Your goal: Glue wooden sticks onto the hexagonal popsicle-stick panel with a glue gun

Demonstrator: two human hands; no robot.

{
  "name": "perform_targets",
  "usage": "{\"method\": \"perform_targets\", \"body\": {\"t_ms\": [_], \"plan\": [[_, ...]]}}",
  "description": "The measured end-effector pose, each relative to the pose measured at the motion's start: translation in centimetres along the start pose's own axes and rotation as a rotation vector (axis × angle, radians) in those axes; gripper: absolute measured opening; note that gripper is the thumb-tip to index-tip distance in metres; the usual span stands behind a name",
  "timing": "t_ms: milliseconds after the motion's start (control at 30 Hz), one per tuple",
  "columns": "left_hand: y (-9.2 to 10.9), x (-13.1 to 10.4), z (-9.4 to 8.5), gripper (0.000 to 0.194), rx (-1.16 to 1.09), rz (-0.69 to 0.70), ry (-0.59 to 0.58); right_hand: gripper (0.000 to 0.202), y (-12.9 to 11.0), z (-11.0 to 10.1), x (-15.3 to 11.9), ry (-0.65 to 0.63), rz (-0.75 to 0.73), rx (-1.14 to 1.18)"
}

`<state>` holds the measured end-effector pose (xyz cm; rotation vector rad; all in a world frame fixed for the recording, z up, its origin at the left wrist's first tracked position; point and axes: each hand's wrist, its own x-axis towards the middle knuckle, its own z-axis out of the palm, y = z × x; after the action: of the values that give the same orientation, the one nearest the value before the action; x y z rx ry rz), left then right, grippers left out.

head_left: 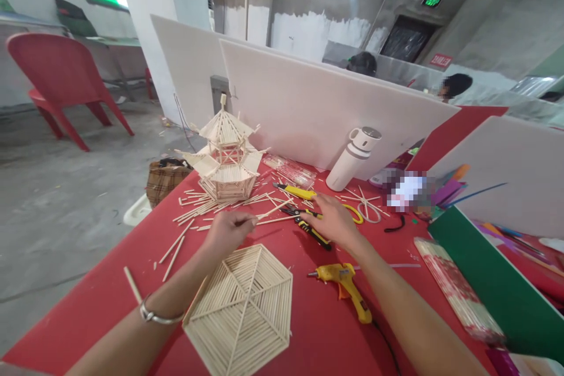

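My left hand (231, 230) is closed in a pinch on a thin wooden stick (277, 209) that points right and away. My right hand (330, 220) has its thumb and fingers apart, over black-and-yellow pliers (314, 234). Its fingertips are at the end of a yellow utility knife (297, 191); whether they touch it I cannot tell. Below my hands lies a hexagonal panel of wooden sticks (268, 291). A yellow glue gun (346, 282) rests right of the panel. Behind my left hand stands a tiered pagoda model (229, 173) made of sticks.
Loose sticks (194, 205) are scattered around the pagoda on the red table (97, 317). Scissors (368, 211) and a white bottle (352, 158) stand or lie farther back. A bag of sticks (458, 288) lies right, beside a green board (497, 276). White panels (308, 94) border the back.
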<state>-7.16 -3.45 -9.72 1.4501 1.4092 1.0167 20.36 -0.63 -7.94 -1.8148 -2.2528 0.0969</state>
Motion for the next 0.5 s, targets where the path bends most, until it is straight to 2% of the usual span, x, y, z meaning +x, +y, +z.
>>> {"method": "perform_targets", "body": {"t_ms": [67,100,200,300,400,500], "plan": [[0.2,-0.1,-0.4,0.025,-0.082,-0.044,0.013,0.083,1.2,1.3,-0.1,-0.214,0.071,-0.134],[0.2,-0.2,-0.5,0.026,-0.118,-0.053,0.017,0.092,1.6,2.0,-0.2,-0.279,0.097,-0.174],[-0.1,-0.2,-0.7,0.03,-0.194,-0.071,0.006,0.095,2.0,3.3,-0.5,-0.343,0.136,-0.214],[-0.3,-0.1,-0.9,0.032,-0.256,-0.096,0.002,0.08,2.1,3.1,-0.4,-0.361,0.146,-0.201],[-0.2,-0.1,-1.1,0.032,-0.297,-0.132,0.029,0.066,2.7,2.1,-0.2,-0.264,0.15,-0.174],[0.3,-0.3,-1.3,0.033,-0.325,-0.152,0.05,0.061,4.1,0.7,-0.4,-0.174,0.244,0.053]]}}
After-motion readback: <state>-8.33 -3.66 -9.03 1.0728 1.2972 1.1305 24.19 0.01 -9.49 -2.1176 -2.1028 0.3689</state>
